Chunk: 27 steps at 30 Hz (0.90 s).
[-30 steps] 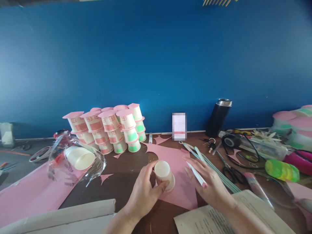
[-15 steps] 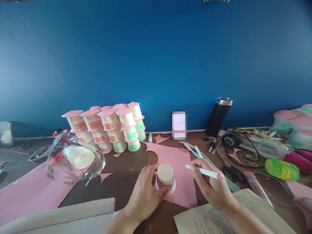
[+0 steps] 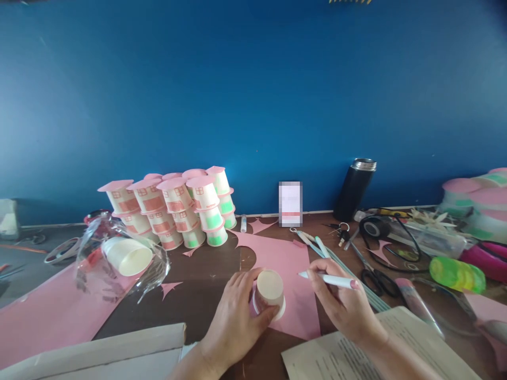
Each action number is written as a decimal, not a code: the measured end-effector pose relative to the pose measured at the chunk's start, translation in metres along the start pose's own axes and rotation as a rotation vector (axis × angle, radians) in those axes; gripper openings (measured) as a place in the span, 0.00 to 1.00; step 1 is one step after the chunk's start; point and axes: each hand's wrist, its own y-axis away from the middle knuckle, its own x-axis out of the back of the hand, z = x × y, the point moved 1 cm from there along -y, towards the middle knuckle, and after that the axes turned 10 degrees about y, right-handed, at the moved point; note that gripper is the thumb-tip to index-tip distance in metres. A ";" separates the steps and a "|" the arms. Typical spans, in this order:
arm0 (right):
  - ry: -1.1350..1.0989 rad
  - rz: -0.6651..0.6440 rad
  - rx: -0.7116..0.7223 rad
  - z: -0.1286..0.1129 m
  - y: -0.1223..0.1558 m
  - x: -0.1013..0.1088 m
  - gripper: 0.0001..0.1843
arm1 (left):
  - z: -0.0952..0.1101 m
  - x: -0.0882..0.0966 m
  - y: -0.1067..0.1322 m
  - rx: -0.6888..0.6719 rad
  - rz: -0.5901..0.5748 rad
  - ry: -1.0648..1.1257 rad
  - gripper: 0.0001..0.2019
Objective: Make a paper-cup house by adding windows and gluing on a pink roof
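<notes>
My left hand (image 3: pixel 238 311) grips a white paper cup (image 3: pixel 270 287) from its left side, thumb in front and fingers behind. The cup is upside down, its rim on a sheet of pink paper (image 3: pixel 295 295). To the right of the cup, my right hand (image 3: pixel 346 303) holds a white marker (image 3: pixel 332 278) between thumb and fingers. Its tip points left toward the cup but stays apart from it. Stacked paper cups (image 3: pixel 174 211) stand at the back left, with pink paper discs between them and red or green drawings on their sides.
A plastic bag (image 3: pixel 122 258) of cups lies on pink paper at left. A printed sheet (image 3: pixel 348 353) and a carton flap (image 3: pixel 119 348) are in front. At right are black-handled scissors (image 3: pixel 376 282), keys (image 3: pixel 341 232), a black bottle (image 3: pixel 354 190) and a yellow-green bottle (image 3: pixel 457 274).
The left hand has tilted and shifted the cup slightly right. The marker tip has moved a little left and lower, still off the cup.
</notes>
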 end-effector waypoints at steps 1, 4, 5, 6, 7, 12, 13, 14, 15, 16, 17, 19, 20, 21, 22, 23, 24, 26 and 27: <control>-0.001 -0.005 -0.001 0.000 0.000 0.000 0.10 | 0.000 0.000 0.000 -0.003 0.003 0.000 0.25; 0.008 -0.006 0.001 0.001 0.000 -0.001 0.10 | -0.003 0.001 0.001 -0.027 0.007 0.007 0.29; 0.008 -0.002 0.001 0.002 0.001 -0.001 0.10 | -0.005 0.001 0.002 -0.045 0.012 0.017 0.33; 0.008 0.006 0.001 0.003 0.001 -0.002 0.10 | -0.006 0.002 0.003 -0.062 0.025 0.035 0.35; 0.007 0.014 0.001 0.003 0.001 -0.002 0.11 | -0.007 0.004 0.003 -0.076 0.053 0.058 0.35; -0.004 0.019 -0.007 0.005 0.000 -0.005 0.12 | -0.010 0.014 0.002 -0.125 0.299 0.129 0.18; -0.010 0.016 -0.013 0.005 0.000 -0.005 0.12 | -0.009 0.015 0.001 -0.171 0.297 0.117 0.17; -0.014 0.014 -0.017 0.005 0.000 -0.006 0.12 | -0.007 0.015 0.000 -0.227 0.275 0.100 0.17; -0.016 0.011 -0.020 0.005 0.000 -0.006 0.12 | -0.006 0.015 0.000 -0.280 0.235 0.076 0.17; -0.018 0.009 -0.023 0.006 0.000 -0.007 0.12 | -0.004 0.015 -0.001 -0.326 0.186 0.051 0.18; -0.020 0.008 -0.025 0.006 0.001 -0.007 0.11 | -0.003 0.014 -0.001 -0.358 0.140 0.027 0.18; -0.027 0.009 -0.028 0.007 0.002 -0.008 0.11 | -0.002 0.012 -0.001 -0.385 0.071 -0.007 0.19; -0.032 0.010 -0.031 0.007 0.002 -0.008 0.11 | -0.003 0.011 0.000 -0.383 0.056 -0.016 0.18; -0.038 0.010 -0.034 0.007 0.003 -0.009 0.11 | -0.004 0.010 0.000 -0.371 0.050 -0.022 0.18; -0.044 0.006 -0.038 0.007 0.003 -0.009 0.11 | -0.006 0.010 0.001 -0.356 0.046 -0.028 0.19; -0.049 0.001 -0.042 0.007 0.003 -0.009 0.11 | -0.007 0.009 0.001 -0.341 0.042 -0.034 0.20; -0.054 -0.003 -0.047 0.007 0.003 -0.009 0.11 | -0.009 0.009 0.001 -0.330 0.038 -0.040 0.21; -0.062 -0.009 -0.054 0.007 0.004 -0.009 0.11 | -0.011 0.007 0.000 -0.319 0.026 -0.046 0.24; -0.065 -0.011 -0.055 0.007 0.004 -0.009 0.11 | -0.012 0.007 -0.001 -0.322 0.022 -0.045 0.24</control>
